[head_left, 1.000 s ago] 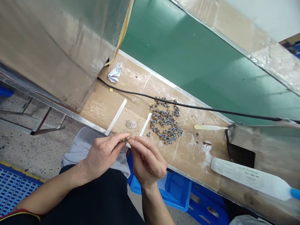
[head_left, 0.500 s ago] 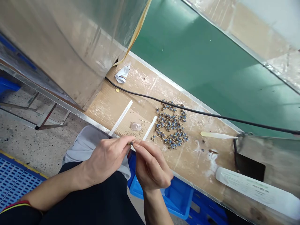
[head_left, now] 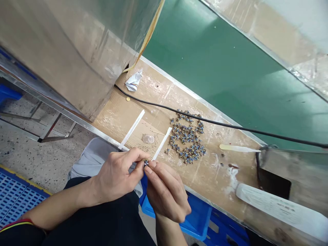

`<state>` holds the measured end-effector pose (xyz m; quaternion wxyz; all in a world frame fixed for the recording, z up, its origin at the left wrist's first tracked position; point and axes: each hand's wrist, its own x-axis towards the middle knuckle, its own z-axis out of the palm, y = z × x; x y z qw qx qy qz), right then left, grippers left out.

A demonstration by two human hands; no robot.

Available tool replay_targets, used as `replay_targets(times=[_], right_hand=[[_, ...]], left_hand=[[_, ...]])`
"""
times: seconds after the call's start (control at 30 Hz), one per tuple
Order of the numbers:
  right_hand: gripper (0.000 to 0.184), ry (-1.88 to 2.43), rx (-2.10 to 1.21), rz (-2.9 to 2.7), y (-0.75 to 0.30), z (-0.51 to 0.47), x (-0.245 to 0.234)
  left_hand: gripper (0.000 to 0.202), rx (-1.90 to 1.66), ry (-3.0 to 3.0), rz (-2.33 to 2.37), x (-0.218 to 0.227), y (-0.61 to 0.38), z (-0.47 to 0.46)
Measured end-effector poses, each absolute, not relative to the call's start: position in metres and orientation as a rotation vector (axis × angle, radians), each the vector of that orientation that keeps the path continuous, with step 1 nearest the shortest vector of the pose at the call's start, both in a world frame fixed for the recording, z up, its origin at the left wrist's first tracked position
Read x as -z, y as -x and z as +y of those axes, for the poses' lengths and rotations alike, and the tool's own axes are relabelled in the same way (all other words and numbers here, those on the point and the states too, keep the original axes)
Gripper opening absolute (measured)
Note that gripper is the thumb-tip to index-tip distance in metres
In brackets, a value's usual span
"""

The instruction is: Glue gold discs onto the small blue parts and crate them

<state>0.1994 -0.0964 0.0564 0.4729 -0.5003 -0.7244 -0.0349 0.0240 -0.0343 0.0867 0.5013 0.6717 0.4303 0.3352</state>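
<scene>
Between the fingertips of both hands is a small blue-and-brass metal part [head_left: 146, 163], partly covered by the fingers. My left hand [head_left: 120, 172] pinches it from the left with thumb and forefinger. From the right, the thumb and fingers of my right hand [head_left: 166, 189] close on the same part. Many similar blue-and-brass parts [head_left: 188, 136] lie heaped on the bench to the right. Just beyond my hands sits a small clear round dish [head_left: 148, 138], with tiny dark bits scattered around it. A thin pin-like rod [head_left: 158, 132] lies behind the dish.
A black cable [head_left: 159, 106] crosses the brown-covered bench [head_left: 110, 116]. White tape strips [head_left: 132, 130] flank the dish. Crumpled paper [head_left: 133, 81], a pale slim tool [head_left: 238, 148] and a white bottle-like container [head_left: 279, 208] lie farther off. A blue bin [head_left: 196, 222] stands below the bench edge.
My fingers have turned and shifted slightly, so more of the small part shows between them. My right hand is tilted a little lower. The things on the bench have stayed in place.
</scene>
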Motion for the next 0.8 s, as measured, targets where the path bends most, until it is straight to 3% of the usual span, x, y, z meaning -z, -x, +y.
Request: replay_targets(times=[0.3,0.5,0.6,0.8], right_hand=[[0.052,1.192,0.060,-1.780,-0.200,-0.094,-0.054],[0.056,1.173,0.099,-1.794,-0.203,-0.098,-0.058],[0.055,1.172,0.122,-1.801,-0.205,-0.099,-0.058],[0.045,1.131,0.004,-1.663,-0.210,-0.099,-0.060]], left_hand=[[0.022,-0.872,-1.591,1.053,-0.078,-0.029,-0.037],[0.018,-0.821,-1.224,0.919,-0.082,-0.028,-0.033],[0.010,-0.806,-1.172,0.919,-0.083,-0.028,-0.030],[0.013,-0.895,-1.335,0.953,-0.080,-0.031,-0.028]])
